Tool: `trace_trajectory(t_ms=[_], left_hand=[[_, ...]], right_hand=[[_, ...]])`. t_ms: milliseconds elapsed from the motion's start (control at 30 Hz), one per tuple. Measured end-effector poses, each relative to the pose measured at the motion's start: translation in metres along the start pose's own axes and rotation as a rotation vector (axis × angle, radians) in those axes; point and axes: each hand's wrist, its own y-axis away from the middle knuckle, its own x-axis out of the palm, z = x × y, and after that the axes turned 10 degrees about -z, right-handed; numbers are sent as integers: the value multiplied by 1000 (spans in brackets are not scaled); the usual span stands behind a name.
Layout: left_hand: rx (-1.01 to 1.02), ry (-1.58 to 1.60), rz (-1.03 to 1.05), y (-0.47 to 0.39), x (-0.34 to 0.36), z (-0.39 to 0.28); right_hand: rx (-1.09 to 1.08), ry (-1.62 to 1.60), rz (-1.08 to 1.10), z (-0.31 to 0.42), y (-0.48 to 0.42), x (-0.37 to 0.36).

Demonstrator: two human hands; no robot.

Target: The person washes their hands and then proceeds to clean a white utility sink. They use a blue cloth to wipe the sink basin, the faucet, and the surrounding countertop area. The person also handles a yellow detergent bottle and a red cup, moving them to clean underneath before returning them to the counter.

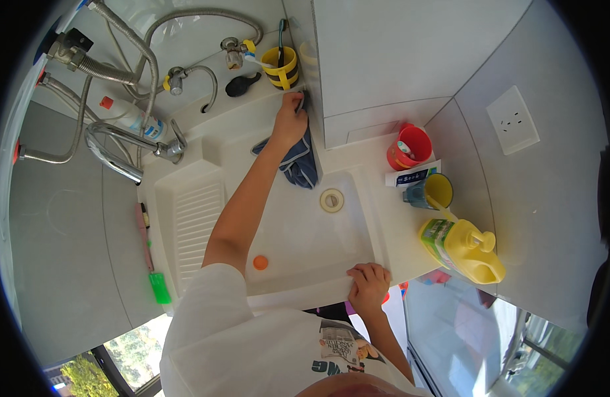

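Note:
My left hand reaches to the far right corner of a white laundry sink, beside a tiled wall corner. Its fingers pinch the upper edge of a dark blue cloth with pale piping. The cloth hangs bunched from the hand down onto the basin floor, near the round drain. My right hand lies at the sink's front right corner, with its fingers curled over the rim. An orange cap rests on the basin floor beside my left arm.
A ribbed washboard and chrome faucet are left. Behind stand a white bottle, a black object and a striped cup with toothbrushes. A red cup, toothpaste tube, blue cup and yellow jug line the right.

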Motion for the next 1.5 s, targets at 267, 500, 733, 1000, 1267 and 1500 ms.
trace_trajectory(t_ms=[267, 500, 733, 1000, 1267, 1500], left_hand=[[312, -574, 145, 9, 1, -7], [606, -833, 330, 4, -26, -19], [546, -762, 279, 7, -19, -9], [675, -787, 384, 2, -33, -13], [497, -549, 344, 24, -26, -26], [441, -780, 297, 12, -20, -27]], right_hand=[[-1, 6, -21, -2, 2, 3], [-3, 32, 14, -4, 4, 3], [-1, 37, 22, -6, 4, 4], [17, 26, 16, -1, 0, 2], [29, 43, 32, -5, 5, 4], [24, 26, 7, 1, -2, 1]])
